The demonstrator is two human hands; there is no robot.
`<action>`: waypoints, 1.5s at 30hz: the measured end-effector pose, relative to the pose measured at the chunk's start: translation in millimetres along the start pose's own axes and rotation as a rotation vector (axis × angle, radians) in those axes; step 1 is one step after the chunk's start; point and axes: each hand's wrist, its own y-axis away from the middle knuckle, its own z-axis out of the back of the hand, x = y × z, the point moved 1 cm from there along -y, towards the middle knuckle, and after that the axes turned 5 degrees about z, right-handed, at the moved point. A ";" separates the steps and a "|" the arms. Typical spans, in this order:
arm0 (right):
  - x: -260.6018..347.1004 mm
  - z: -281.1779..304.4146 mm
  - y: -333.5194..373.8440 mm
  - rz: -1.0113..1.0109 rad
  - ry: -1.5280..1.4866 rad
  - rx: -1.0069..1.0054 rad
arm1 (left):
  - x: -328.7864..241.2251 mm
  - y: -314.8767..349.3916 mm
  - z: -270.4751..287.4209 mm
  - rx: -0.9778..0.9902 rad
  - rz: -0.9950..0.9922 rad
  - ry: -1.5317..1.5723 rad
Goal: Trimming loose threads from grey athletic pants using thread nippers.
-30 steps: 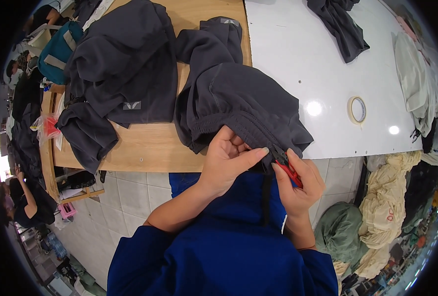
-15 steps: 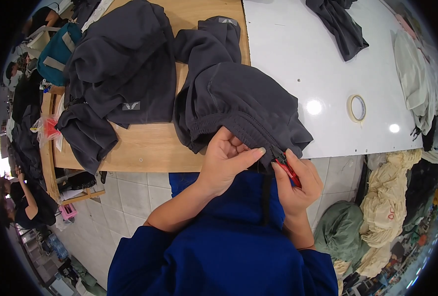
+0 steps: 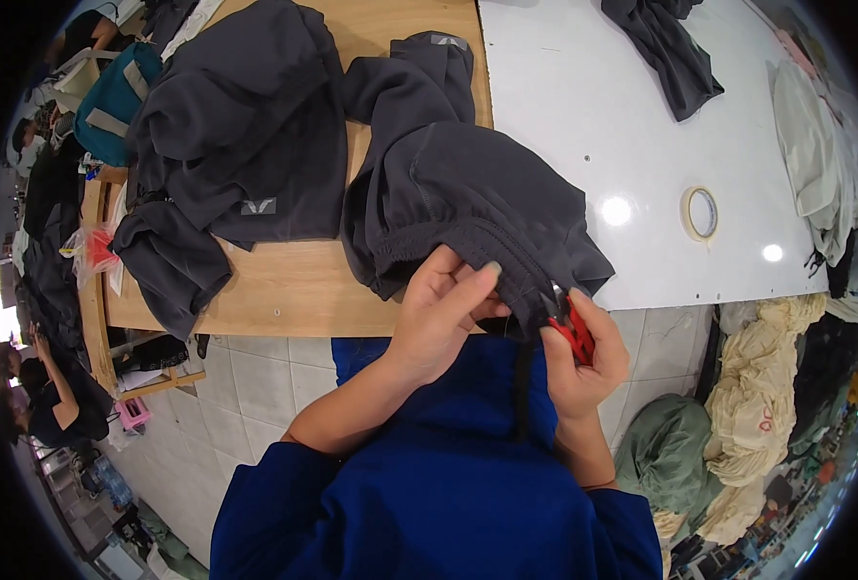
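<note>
- My left hand [image 3: 443, 314] pinches the gathered waistband of the dark grey garment [image 3: 467, 193] just below the centre of the frame, fingers closed on the fabric.
- My right hand [image 3: 583, 353] is closed around small red thread snips [image 3: 574, 333], held right against that same edge, just to the right of the left hand.
- The garment lies over the seam where the wooden table [image 3: 284, 285] meets the white table [image 3: 583, 116], with its near edge hanging off toward me.
- I judge it soft, light and limp; it will sag wherever unsupported, so the thick elastic band is the firm place to hold.
- Its long axis runs from the upper centre of the frame down to the lower right, waistband end nearest me.
- 1 more dark garment [image 3: 245, 135] lies in the upper left, and a tape roll [image 3: 701, 213] at the right.
</note>
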 end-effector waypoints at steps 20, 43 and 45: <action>-23.6 3.3 -19.1 -0.483 -0.982 0.333 | -50.2 -13.2 7.7 0.282 -0.225 -1.342; -14.5 -24.0 -15.0 -0.627 -0.606 0.036 | 0.4 -13.4 18.4 0.231 -0.248 -0.862; -6.9 -23.3 -20.0 -0.748 -0.701 0.076 | -0.6 -14.7 18.2 0.249 -0.313 -0.866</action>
